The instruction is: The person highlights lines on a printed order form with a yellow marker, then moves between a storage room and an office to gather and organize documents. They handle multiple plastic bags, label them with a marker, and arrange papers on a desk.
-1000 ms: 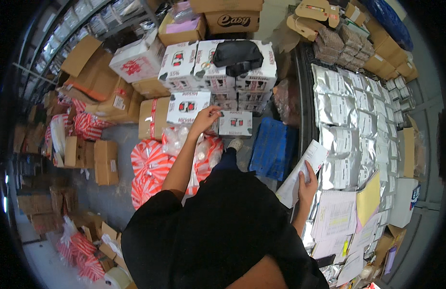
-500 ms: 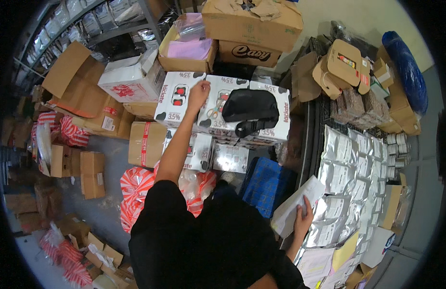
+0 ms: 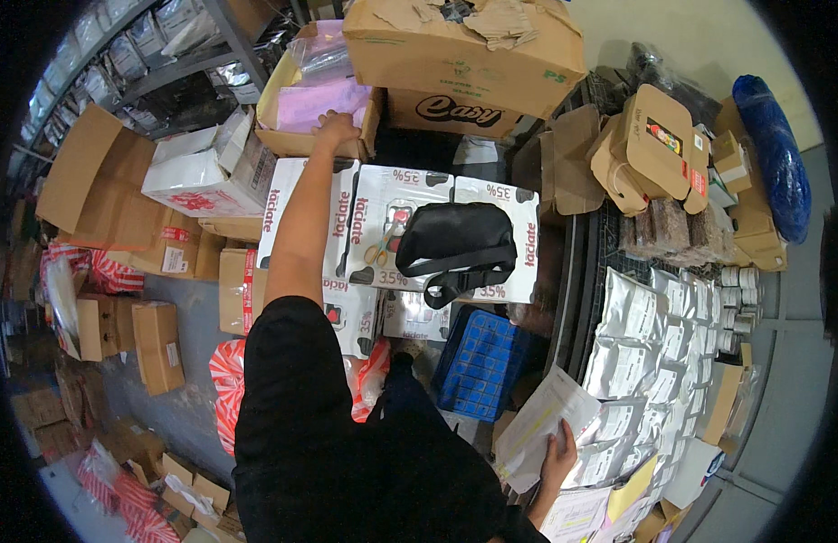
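My left hand reaches far forward to the near rim of an open cardboard box. Its fingers are partly visible, slightly apart, beside the pink sheets in that box, and I see nothing held in them. Low on the right, my right hand is closed on the edge of a white paper sheet with print on it. Between the two arms, a black bag with a strap lies on white cartons. A pair of scissors rests left of the bag.
Silver pouches stand in rows at the right, with round tins beyond. A blue crate sits below the white cartons. Large brown boxes are stacked at the back. Red-striped bags and cartons occupy the left floor.
My left hand has moved forward and left, from above the white cartons to the box with pink sheets. The paper in my right hand has tilted, showing its printed face more.
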`<action>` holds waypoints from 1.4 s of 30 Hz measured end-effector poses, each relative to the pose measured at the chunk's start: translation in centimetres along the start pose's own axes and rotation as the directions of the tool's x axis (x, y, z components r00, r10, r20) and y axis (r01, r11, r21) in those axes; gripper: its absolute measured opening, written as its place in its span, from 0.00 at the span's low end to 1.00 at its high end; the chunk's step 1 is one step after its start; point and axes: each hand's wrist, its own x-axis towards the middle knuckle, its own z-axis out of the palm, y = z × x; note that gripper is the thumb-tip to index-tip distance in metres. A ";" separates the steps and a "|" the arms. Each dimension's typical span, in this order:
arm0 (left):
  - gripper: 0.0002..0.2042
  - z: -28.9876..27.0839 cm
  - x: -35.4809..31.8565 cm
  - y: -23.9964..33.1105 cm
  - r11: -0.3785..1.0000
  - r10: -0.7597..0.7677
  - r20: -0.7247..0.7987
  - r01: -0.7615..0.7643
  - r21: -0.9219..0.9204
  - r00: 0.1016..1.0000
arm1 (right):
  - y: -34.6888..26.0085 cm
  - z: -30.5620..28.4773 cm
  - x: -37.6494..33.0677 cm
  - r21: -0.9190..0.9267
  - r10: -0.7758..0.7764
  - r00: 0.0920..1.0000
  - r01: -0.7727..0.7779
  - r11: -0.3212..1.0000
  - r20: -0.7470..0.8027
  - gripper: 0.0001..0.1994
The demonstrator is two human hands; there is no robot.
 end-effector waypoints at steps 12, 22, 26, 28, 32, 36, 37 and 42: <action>0.27 -1.0 2.0 0.7 0.996 -0.002 0.219 -0.017 0.087 0.976 | -0.6 0.8 1.7 -0.036 -0.017 0.999 0.018 0.999 0.035 0.22; 0.20 -0.4 3.4 -2.0 0.955 -0.030 -0.252 -0.046 -0.292 0.967 | -3.6 0.9 1.7 0.012 0.090 0.996 -0.090 0.996 0.018 0.21; 0.18 -2.2 3.4 -6.2 0.958 0.016 -0.440 -0.140 -0.251 0.898 | -3.1 1.8 2.1 0.012 0.075 0.997 -0.075 0.997 0.013 0.20; 0.20 -2.8 3.2 -7.5 0.957 0.057 -0.580 -0.211 -0.201 0.813 | -3.6 1.8 2.5 -0.016 0.027 0.999 -0.027 1.000 0.041 0.20; 0.19 -4.5 2.0 -7.7 0.945 -0.004 -0.722 -0.234 -0.229 0.692 | -3.3 2.3 3.1 -0.011 -0.010 0.998 0.011 1.000 0.059 0.21; 0.15 -9.3 1.1 -8.7 0.499 -0.259 -0.461 -0.291 -0.816 0.849 | -4.0 2.2 3.3 -0.005 -0.018 0.998 0.019 1.000 0.053 0.21; 0.14 -10.4 1.0 -9.2 0.270 -0.273 -0.387 -0.316 -0.909 0.881 | -4.1 2.2 3.4 -0.006 -0.032 0.998 0.032 0.999 0.051 0.21; 0.14 -16.4 -3.5 -5.4 -0.165 -0.259 -0.423 -0.471 -0.866 0.868 | -4.8 2.7 2.6 -0.025 -0.069 0.995 0.067 0.997 -0.069 0.20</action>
